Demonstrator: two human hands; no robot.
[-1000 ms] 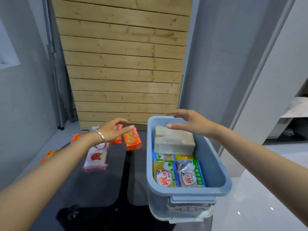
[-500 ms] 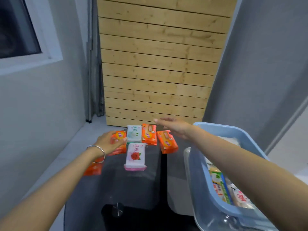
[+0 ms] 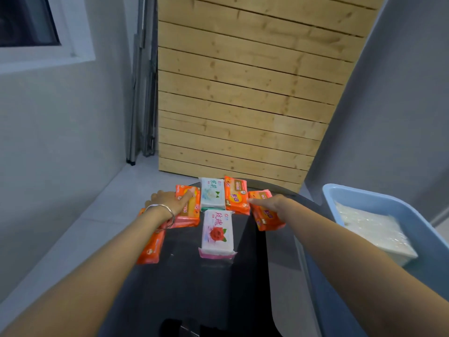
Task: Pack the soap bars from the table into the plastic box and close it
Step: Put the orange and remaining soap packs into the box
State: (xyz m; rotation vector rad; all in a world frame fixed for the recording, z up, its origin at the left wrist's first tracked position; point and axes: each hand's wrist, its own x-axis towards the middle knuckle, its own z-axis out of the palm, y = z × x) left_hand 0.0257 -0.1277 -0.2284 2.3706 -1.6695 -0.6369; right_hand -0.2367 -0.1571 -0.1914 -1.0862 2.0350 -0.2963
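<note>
Picking-up step: left hand (image 3: 167, 199) lies flat on an orange soap (image 3: 188, 207) at 11 o'clock; right hand (image 3: 269, 203), fingers extended and empty, touches another (image 3: 266, 215). Next, grip each and carry to the box (image 3: 379, 203) at 3 o'clock.

Six wrapped soap bars lay on the dark table: four orange (image 3: 237, 198), one white-green (image 3: 212, 193), one white-pink rose (image 3: 218, 233). Blue plastic box (image 3: 379, 203) sat right, open, holding a pale bar (image 3: 371, 229).

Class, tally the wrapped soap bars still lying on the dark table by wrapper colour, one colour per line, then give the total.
Orange wrappers: 4
White wrapper with red rose: 1
White wrapper with pale flower and green: 1
Total: 6
</note>
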